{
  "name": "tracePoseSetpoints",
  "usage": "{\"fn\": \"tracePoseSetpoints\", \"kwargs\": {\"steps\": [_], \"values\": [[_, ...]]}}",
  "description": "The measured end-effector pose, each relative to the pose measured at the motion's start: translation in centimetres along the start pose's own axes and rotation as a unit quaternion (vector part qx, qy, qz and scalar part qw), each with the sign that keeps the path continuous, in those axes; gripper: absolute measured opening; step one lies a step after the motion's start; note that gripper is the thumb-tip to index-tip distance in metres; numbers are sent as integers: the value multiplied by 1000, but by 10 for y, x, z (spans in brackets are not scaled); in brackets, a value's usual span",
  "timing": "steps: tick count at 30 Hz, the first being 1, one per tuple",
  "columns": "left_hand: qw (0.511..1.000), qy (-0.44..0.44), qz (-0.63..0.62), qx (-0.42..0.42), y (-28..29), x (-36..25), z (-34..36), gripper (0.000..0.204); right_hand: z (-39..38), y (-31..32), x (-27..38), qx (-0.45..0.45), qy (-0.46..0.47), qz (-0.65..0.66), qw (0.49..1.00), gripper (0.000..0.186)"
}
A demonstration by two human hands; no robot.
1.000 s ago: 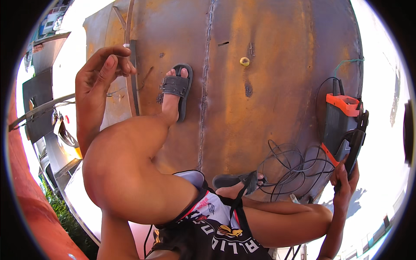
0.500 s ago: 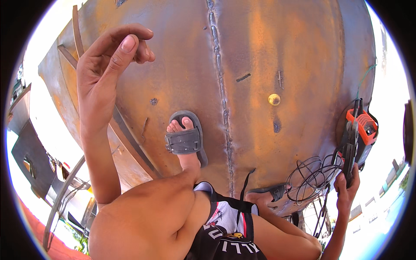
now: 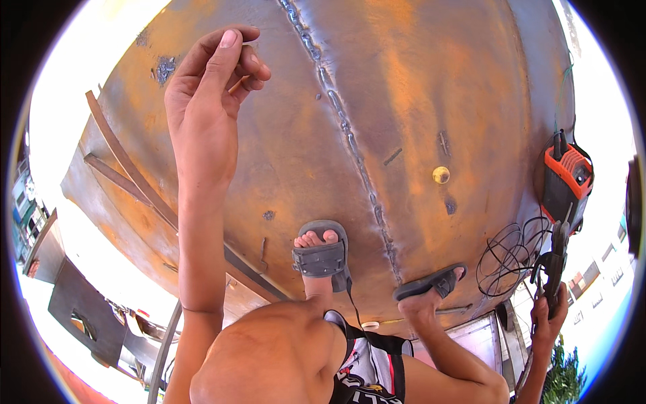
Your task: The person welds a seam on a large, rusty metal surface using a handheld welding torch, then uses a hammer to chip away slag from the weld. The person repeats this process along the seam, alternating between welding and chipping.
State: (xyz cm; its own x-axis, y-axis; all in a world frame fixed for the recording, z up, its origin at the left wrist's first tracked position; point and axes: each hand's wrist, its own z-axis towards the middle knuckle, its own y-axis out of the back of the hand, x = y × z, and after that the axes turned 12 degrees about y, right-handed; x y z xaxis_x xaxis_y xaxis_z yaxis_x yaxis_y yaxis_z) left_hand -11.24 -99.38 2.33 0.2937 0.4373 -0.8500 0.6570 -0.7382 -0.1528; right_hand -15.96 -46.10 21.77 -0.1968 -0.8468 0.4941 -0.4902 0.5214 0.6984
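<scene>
My left hand (image 3: 212, 91) is raised over a rusty curved steel plate (image 3: 417, 94), its fingers loosely curled and apart, with nothing visible between them. My right hand (image 3: 546, 316), low at the right, grips a black clamp-like tool (image 3: 555, 259). Just beyond that tool lies an orange and dark grey machine (image 3: 565, 178) with black leads, and loops of black cable (image 3: 505, 259) rest beside it. My sandalled feet (image 3: 316, 252) sit on the plate either side of a long weld seam (image 3: 346, 128).
A small yellow round object (image 3: 441, 174) lies on the plate right of the seam. Flat metal strips (image 3: 118, 145) run along the left. Beyond the plate's edges are dark metal sheets (image 3: 84, 313), distant buildings and green foliage (image 3: 564, 374) far below right.
My view has shifted over the plate, so my feet and the seam appear lower and slanted. My left hand has moved up and rightward in view; my right hand keeps hold of the tool.
</scene>
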Motion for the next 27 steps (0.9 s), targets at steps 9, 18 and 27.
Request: {"fn": "tracePoseSetpoints", "kwargs": {"steps": [9, 18, 27], "values": [[994, -91, 35, 47, 38, -3, -107, 30, -17, 1, -34, 82, 92, -161, 979, 62], [899, 6, 224, 377, -32, -66, -246, 35, -21, -24, -10, 178, 188, -290, 921, 37], [908, -80, 22, 411, -56, -20, -285, 21, -47, -12, -67, 225, 103, -266, 932, 43]]}}
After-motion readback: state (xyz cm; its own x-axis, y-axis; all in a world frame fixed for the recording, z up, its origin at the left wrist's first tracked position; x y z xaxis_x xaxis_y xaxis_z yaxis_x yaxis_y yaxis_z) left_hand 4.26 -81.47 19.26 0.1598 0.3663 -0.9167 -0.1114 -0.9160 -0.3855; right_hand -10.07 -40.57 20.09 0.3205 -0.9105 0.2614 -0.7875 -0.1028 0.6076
